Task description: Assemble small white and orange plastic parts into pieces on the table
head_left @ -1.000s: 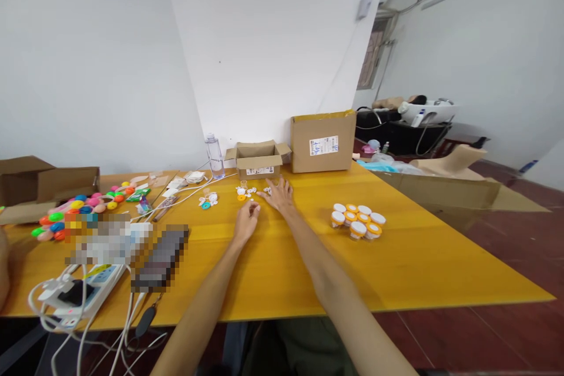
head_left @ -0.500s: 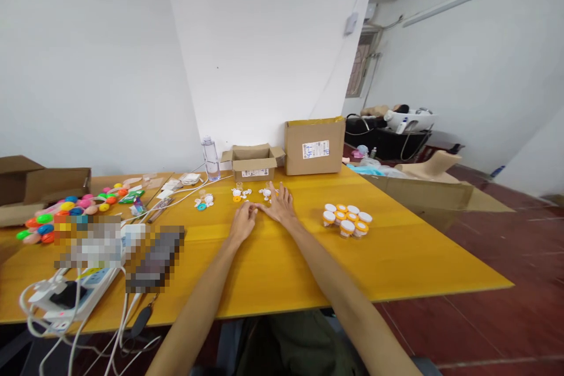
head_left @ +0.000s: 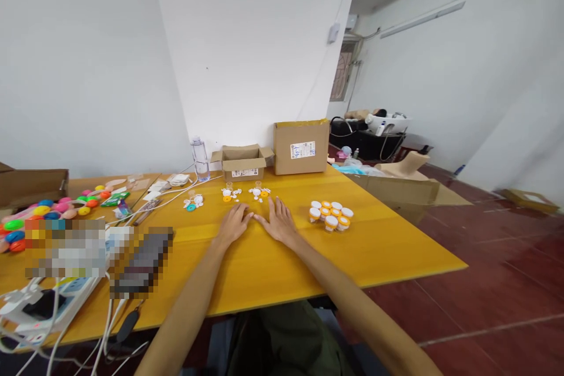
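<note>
My left hand (head_left: 232, 225) and my right hand (head_left: 279, 224) lie flat, palms down, side by side on the yellow table (head_left: 273, 264), fingers spread and holding nothing. Just beyond the fingertips sit small white and orange plastic parts (head_left: 230, 193) and a second small group of such parts (head_left: 258, 191). A cluster of several small jars with white and orange lids (head_left: 330, 215) stands to the right of my right hand.
An open small cardboard box (head_left: 241, 161), a larger box (head_left: 301, 146) and a water bottle (head_left: 200, 159) stand at the far edge. Colourful round pieces (head_left: 39, 214), a power strip (head_left: 48, 301) and cables (head_left: 114, 329) occupy the left. Flattened cardboard (head_left: 405, 188) lies beyond the table's right side.
Both hands have drawn back toward me from the small parts and settled flat. The left hand, earlier pinched around a small white piece, is now spread. The view has swung right.
</note>
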Demonstrator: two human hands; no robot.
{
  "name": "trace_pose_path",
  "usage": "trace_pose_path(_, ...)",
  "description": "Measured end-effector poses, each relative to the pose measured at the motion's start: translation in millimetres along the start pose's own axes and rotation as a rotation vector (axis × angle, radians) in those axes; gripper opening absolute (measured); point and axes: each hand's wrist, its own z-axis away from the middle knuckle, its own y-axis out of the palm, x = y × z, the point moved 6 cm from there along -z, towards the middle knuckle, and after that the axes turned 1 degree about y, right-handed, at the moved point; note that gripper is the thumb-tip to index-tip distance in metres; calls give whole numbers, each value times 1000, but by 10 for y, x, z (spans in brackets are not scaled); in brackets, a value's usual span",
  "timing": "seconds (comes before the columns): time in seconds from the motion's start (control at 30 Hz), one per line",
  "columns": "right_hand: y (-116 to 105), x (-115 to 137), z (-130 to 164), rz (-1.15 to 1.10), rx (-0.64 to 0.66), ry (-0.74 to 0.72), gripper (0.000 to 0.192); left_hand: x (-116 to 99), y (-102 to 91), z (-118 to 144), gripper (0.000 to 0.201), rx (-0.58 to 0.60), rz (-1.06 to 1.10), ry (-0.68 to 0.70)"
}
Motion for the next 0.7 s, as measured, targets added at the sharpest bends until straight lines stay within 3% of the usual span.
trace_pose_path(0.2, -104, -177, 457, 36, -41, -76, 65, 5, -5, 1, 13, -11, -2, -12)
trace_pose_path(0.33, -410, -332, 620, 165, -206, -171, 54, 18, 1, -4, 14, -16, -24, -4)
trace_pose_path(0.47, -693, -536, 580, 274, -304, -134, 45, 29, 23, -19, 12, -4, -68, 27)
trace_pose_path(0.7, -605, -724, 598, 344, -344, -179, 44, 1, 98, -4, 11, 17, -194, 112)
